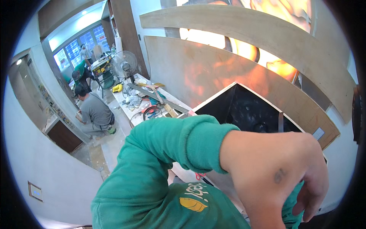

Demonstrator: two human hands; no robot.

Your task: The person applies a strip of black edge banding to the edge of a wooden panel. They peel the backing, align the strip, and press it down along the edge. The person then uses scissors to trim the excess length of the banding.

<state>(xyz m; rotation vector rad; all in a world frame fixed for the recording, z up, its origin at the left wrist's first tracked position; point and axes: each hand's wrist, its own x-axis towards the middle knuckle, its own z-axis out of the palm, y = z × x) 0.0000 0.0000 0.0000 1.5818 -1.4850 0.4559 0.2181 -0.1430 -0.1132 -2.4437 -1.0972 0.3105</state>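
Observation:
My left arm, in a green sleeve (164,141), bends across my chest toward the right. My left hand (282,168) is large in the lower right, back turned up, with a dark smudge on it. Its fingers curl downward close to green cloth (295,200); whether they grip it is hidden. My right hand does not show. Beyond the left hand stands an open box (248,108) with a black inside and pale edges. Under my forearm a small red-handled tool (199,176) is partly covered.
A cluttered workbench (121,96) runs to the far left, with a yellow tool (117,88) and a fan (124,63). A person in grey (95,108) crouches beside it; others are farther back. Large boards (171,65) lean on the right wall.

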